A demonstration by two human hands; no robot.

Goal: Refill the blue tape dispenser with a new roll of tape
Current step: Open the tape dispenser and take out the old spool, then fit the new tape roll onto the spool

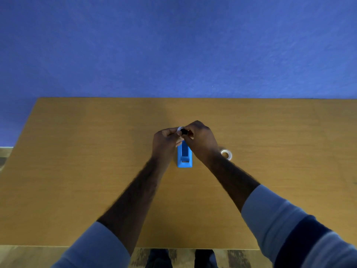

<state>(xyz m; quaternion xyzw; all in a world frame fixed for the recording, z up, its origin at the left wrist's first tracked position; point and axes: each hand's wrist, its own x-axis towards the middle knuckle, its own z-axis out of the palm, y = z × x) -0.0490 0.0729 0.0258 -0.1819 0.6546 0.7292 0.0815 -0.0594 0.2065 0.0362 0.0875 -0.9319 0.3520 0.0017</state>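
The blue tape dispenser (pixel 184 157) stands on the wooden table (pixel 96 151), its cutter end toward me. Just above its far end, my left hand (pixel 166 141) pinches a small white ring (pixel 180 129), largely hidden by the fingers. My right hand (pixel 201 141) grips a small black spindle (pixel 184 131) pressed against that ring. Both hands meet fingertip to fingertip over the dispenser. A roll of clear tape (pixel 226 154) lies flat on the table to the right, just beyond my right wrist.
A blue wall (pixel 173 45) rises behind the table's far edge. The table's left edge slants away at the left, with floor (pixel 5 153) showing beyond it. The near edge runs below my forearms.
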